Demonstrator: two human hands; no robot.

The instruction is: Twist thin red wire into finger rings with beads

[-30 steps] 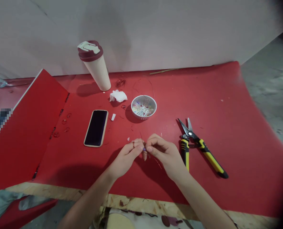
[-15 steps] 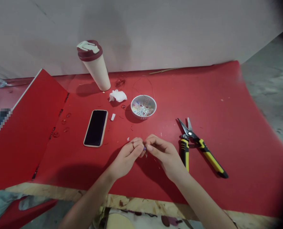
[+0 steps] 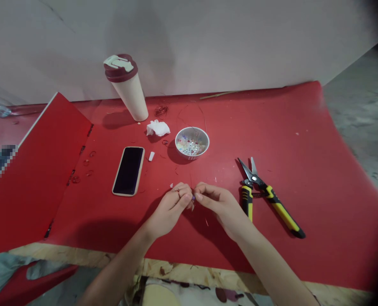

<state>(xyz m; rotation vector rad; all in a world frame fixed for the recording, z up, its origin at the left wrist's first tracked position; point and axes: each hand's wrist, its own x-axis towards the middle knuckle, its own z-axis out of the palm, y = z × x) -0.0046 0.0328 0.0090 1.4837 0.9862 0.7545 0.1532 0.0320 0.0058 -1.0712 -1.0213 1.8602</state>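
Note:
A tiny purple bead (image 3: pixel 193 198) shows between my two hands, just above the red table covering. My left hand (image 3: pixel 173 206) is closed, its thumb and fingers pinched at the bead's left side, and a thin red ring sits on one finger. From the other side, my right hand (image 3: pixel 219 206) pinches at the same bead with thumb and forefinger. A fine dark wire (image 3: pixel 190 178) sticks up between the fingertips; how it runs through the bead is hidden. Beyond my hands stands a small perforated metal bowl (image 3: pixel 192 156) with several pale and coloured beads inside.
Yellow-and-black cutters (image 3: pixel 254 180) lie spread open at right. A phone (image 3: pixel 128 171), crumpled tissue (image 3: pixel 157 128) and a lidded tumbler (image 3: pixel 130 93) are at left. Tangled red wire (image 3: pixel 161 111) and several small wire rings (image 3: pixel 76 179) lie about. A red board (image 3: pixel 39 170) stands up at far left.
My fingertips have shifted slightly around the purple bead, and a fine wire now shows upright above them. Both hands stay in nearly the same place.

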